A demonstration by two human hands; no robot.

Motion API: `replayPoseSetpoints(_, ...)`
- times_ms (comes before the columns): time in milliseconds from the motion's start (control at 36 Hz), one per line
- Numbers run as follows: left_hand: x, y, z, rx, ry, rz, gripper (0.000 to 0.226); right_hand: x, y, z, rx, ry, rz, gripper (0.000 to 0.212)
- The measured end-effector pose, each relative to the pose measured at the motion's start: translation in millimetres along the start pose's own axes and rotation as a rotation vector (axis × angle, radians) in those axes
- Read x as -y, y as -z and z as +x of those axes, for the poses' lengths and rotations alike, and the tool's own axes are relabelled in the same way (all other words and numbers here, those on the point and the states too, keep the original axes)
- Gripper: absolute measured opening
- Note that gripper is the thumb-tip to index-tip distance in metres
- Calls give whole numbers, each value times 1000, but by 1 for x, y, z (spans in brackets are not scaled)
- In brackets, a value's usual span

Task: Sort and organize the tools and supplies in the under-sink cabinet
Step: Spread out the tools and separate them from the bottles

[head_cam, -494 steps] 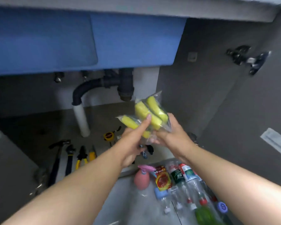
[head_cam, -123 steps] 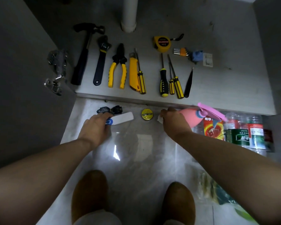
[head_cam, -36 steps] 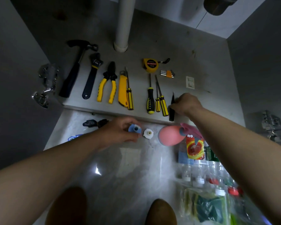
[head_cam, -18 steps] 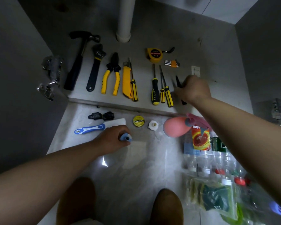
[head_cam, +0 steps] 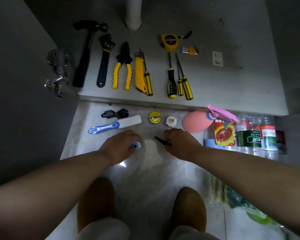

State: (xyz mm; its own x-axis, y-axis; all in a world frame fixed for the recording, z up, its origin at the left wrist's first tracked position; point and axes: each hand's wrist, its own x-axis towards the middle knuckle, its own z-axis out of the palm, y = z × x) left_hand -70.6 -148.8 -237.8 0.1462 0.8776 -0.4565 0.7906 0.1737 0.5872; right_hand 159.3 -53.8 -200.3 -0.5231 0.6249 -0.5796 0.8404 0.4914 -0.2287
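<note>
The right hand (head_cam: 179,144) pulled the black tweezers (head_cam: 161,140) out of the tool row in the cabinet (head_cam: 232,87). Now it's pinching them low over the floor (head_cam: 145,172), close to the left hand (head_cam: 119,146).

Looks like a home, at the open cupboard under a sink: white plastic drain pipe (head_cam: 133,19) rising from the grey cabinet floor (head_cam: 232,84), shiny metal door hinge (head_cam: 56,73) at left, glossy pale floor tiles (head_cam: 145,172) in front, household hand tools (head_cam: 139,73) laid in a row, labelled clear plastic bottles (head_cam: 248,138) beside.
</note>
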Motion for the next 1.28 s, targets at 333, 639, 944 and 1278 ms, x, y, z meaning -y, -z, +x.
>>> replayPoseSetpoints(333, -12, 0, 13, -147, -67, 250, 38, -25, -21, 13, -121, -60, -192, 39)
replayPoseSetpoints(639, -16, 8, 13, -161, -77, 230, 22, -33, -36, -5, -110, 44, -189, 34)
replayPoseSetpoints(944, -22, 17, 8, -265, -67, 150, 20, -20, -2, -33, -234, 264, 37, 22)
replayPoseSetpoints(1278, -73, 61, 30, -417, -226, -397, 8, 3, 129, 7, -706, -76, 188, 26)
